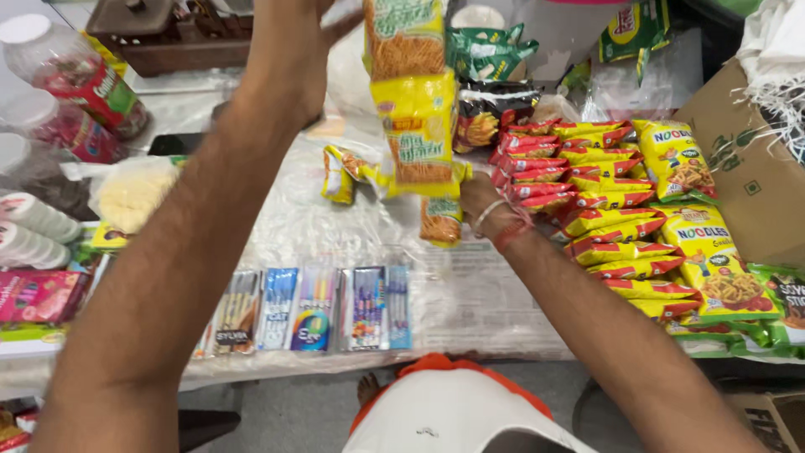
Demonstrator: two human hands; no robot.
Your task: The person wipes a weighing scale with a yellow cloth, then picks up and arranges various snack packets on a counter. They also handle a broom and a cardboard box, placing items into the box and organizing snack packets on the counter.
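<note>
Both hands, left hand (289, 59) and right hand (478, 197), grip a snack-packet strip (415, 109).

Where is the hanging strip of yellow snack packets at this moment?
In the head view, the strip of yellow snack packets hangs top centre from the raised left hand, with the right hand at its lower end.

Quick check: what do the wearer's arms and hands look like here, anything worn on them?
Both forearms are bare, with no sleeves in view, and both show dark hair. The right hand has red and pale thread bands wound around the wrist. The left hand shows no glove, watch or band on the visible wrist; its fingertips are cut off by the frame's top edge.
</note>
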